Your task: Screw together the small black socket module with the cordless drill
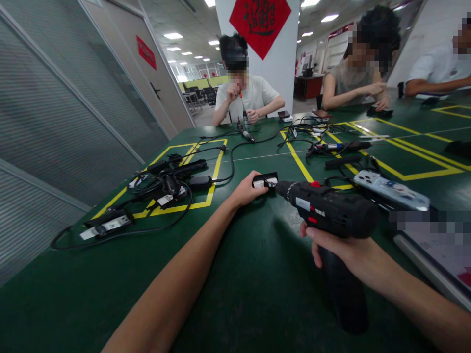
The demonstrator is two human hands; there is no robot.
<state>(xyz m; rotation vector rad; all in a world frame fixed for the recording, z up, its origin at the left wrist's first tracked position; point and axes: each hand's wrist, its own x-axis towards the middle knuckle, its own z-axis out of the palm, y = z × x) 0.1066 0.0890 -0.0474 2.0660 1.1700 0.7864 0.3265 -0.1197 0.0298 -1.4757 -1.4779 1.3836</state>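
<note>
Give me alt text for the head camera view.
The right hand aims a black power drill at a small black-and-white part held by the left hand, over a green table with cables; people sit beyond.

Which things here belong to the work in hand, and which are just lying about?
In use:
black drill, in the right hand
small black and white piece, in the left hand

Apparently lying about:
phone
black adapter
slim tool

Ceiling lights (329, 18) shine above a green table (228, 294).
</note>
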